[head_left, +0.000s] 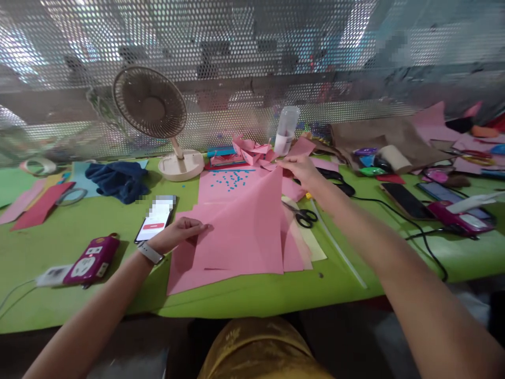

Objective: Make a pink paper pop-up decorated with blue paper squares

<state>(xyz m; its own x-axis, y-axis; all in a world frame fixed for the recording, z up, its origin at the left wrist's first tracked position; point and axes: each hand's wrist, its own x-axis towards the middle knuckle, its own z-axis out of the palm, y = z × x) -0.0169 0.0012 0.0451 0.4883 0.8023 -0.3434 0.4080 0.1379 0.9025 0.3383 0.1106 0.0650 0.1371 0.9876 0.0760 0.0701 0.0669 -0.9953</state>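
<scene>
A large sheet of pink paper point(244, 231) stretches between my two hands, its far right corner lifted off the pile. My right hand point(300, 169) pinches that raised corner. At the sheet's left edge, my left hand point(184, 231) grips it between thumb and fingers. Under it lie more pink sheets point(182, 279) and a pale yellow sheet point(317, 251). Small blue paper bits point(231, 180) are scattered on pink paper behind the lifted sheet. Black-handled scissors point(305, 217) rest just right of the sheet, partly over the papers.
A phone point(157, 217) with a lit screen lies by my left wrist. Behind stand a small fan point(179, 164), a folded pink paper piece point(252, 151) and a clear bottle point(287, 130). Purple power strips point(92, 259) sit at both sides; a black cable point(398, 215) crosses the right.
</scene>
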